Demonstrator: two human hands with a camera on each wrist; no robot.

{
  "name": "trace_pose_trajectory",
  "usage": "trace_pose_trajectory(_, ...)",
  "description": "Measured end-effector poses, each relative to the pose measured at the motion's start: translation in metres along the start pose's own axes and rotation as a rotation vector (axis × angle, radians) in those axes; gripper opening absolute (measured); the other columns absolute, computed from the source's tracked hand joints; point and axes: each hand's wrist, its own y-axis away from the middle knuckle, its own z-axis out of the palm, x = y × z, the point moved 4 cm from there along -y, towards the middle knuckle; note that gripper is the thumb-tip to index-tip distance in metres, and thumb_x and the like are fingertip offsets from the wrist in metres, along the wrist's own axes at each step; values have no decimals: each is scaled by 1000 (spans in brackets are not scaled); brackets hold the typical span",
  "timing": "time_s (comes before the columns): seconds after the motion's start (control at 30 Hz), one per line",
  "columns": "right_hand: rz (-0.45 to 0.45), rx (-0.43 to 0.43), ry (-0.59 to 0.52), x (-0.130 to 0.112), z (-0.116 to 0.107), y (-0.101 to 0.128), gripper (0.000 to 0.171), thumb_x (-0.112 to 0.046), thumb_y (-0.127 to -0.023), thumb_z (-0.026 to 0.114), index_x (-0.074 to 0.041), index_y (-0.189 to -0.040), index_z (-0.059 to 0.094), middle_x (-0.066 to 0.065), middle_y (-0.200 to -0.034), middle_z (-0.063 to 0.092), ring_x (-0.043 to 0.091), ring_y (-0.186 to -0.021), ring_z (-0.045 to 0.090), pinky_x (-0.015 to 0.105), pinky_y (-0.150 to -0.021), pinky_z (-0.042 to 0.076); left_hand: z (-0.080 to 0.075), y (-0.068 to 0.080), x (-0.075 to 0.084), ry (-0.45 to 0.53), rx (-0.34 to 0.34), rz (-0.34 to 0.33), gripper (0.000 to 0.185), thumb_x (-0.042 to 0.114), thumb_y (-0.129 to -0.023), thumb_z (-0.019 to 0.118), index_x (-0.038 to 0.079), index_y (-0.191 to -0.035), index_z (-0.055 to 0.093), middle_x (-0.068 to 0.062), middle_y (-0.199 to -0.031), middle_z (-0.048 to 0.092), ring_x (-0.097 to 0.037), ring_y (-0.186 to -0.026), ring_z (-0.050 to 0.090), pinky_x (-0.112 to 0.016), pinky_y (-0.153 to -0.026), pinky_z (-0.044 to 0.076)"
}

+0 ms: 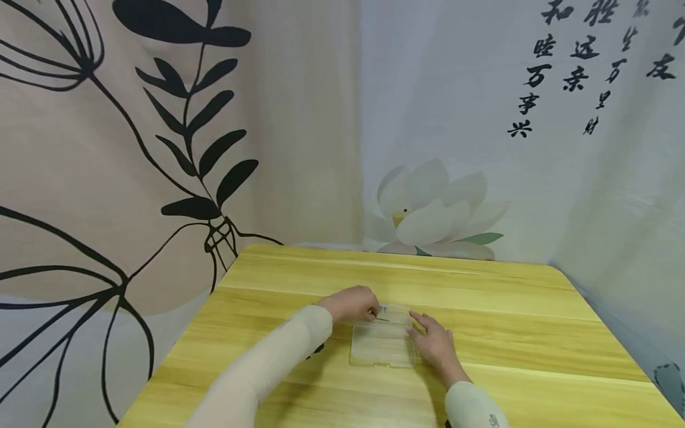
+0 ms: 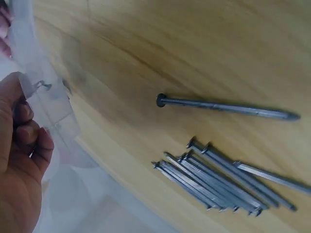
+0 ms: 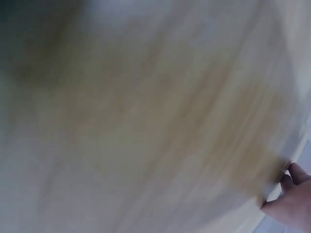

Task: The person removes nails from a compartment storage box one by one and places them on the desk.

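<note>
A clear plastic box (image 1: pixel 382 348) lies on the table between the hands. My left hand (image 1: pixel 353 302) is over its far left part, fingers curled. A thin dark nail (image 1: pixel 382 320) shows at those fingertips; in the left wrist view, bits of metal (image 2: pixel 43 86) glint through the plastic beside the index finger. My right hand (image 1: pixel 436 345) holds the box's right side with thumb and fingers. Several grey nails (image 2: pixel 214 189) lie in a bunch on the table, and one larger nail (image 2: pixel 228 107) lies apart. The right wrist view is blurred.
The wooden table (image 1: pixel 508 321) runs out to both sides of the box. Behind it hangs a cloth backdrop (image 1: pixel 307 148) printed with dark plants, a pale flower and characters.
</note>
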Motion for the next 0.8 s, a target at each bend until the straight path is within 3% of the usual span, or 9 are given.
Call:
trace_pose_trajectory(0.07, 1, -2, 4, 0, -1, 0, 46, -23, -101, 56, -9, -144, 53, 29, -150, 36, 51, -139, 29, 70, -110, -1, -4, 3, -5, 99, 34, -10, 15, 14, -97, 66, 13, -88, 78, 12, -76, 62, -2, -63, 45, -18, -62, 42)
trace_pose_trajectory(0.17, 2, -5, 8, 0, -1, -2, 46, -23, -101, 56, -10, -144, 53, 29, -151, 35, 51, -139, 28, 70, -110, -1, -12, 13, -16, 160, 77, -30, 14, 13, -96, 65, 11, -98, 79, 11, -83, 66, -2, -67, 49, -19, -65, 45)
trace_pose_trajectory(0.33, -6, -4, 17, 1, -3, -3, 48, -24, -101, 56, -9, -146, 50, 29, -150, 36, 52, -138, 29, 71, -110, -1, -20, 53, -45, 161, 64, -128, 15, 11, -92, 64, 14, -84, 76, 9, -74, 61, -7, -61, 45, -26, -62, 42)
trace_pose_trajectory(0.47, -23, 10, 15, 1, -10, -3, 55, -26, -101, 57, -4, -150, 42, 29, -151, 35, 51, -138, 29, 68, -112, 8, -13, 92, -67, 172, 16, -231, 19, 12, -90, 67, 21, -74, 69, 11, -68, 58, -7, -58, 44, -28, -59, 41)
trace_pose_trajectory(0.6, -25, 34, 20, 6, -21, -1, 59, -29, -102, 55, -2, -152, 36, 30, -151, 33, 51, -139, 27, 67, -112, 14, -1, 116, -79, 192, -6, -271, 22, 16, -89, 70, 23, -69, 67, 13, -65, 56, -6, -57, 43, -26, -56, 40)
trace_pose_trajectory(0.73, -9, 32, 79, 20, -35, -1, 61, -32, -104, 50, -2, -154, 31, 32, -153, 28, 52, -140, 23, 72, -109, 3, 5, 125, -91, 211, 56, -294, 21, 22, -93, 71, 18, -72, 70, 11, -65, 57, -6, -58, 44, -28, -57, 41)
trace_pose_trajectory(0.8, -6, 21, 132, 28, -44, -3, 64, -36, -105, 47, -2, -155, 27, 32, -155, 23, 52, -142, 18, 74, -107, -1, 3, 130, -101, 187, 103, -349, 21, 25, -96, 68, 16, -77, 72, 9, -69, 58, -10, -62, 48, -31, -60, 44)
